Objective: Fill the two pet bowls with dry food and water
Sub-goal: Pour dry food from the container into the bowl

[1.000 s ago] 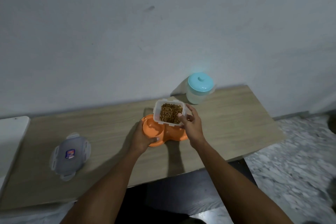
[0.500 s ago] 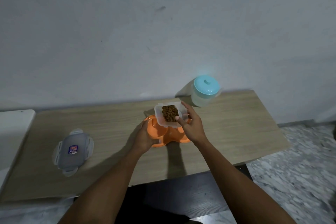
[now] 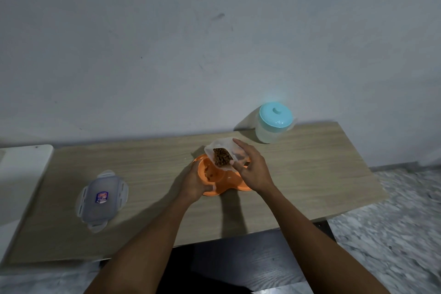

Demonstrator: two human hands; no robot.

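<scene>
Wooden table (image 3: 310, 174) against a grey wall (image 3: 214, 43); left hand (image 3: 194, 182) grips the orange bowl (image 3: 236, 186); right hand (image 3: 255, 172) grips the tilted container (image 3: 219, 147).

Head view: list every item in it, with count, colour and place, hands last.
double pet bowl: 1, orange, mid table
food container: 1, clear, tilted over the left bowl
dry food: brown, mostly in the container, a few bits in the left bowl
container lid: 1, greyish clear, table's left
jug: 1, translucent with teal lid, back right by the wall
table: 1, light wood
white surface: 1, far left
left hand: grips the bowl's left rim
right hand: holds the container
</scene>
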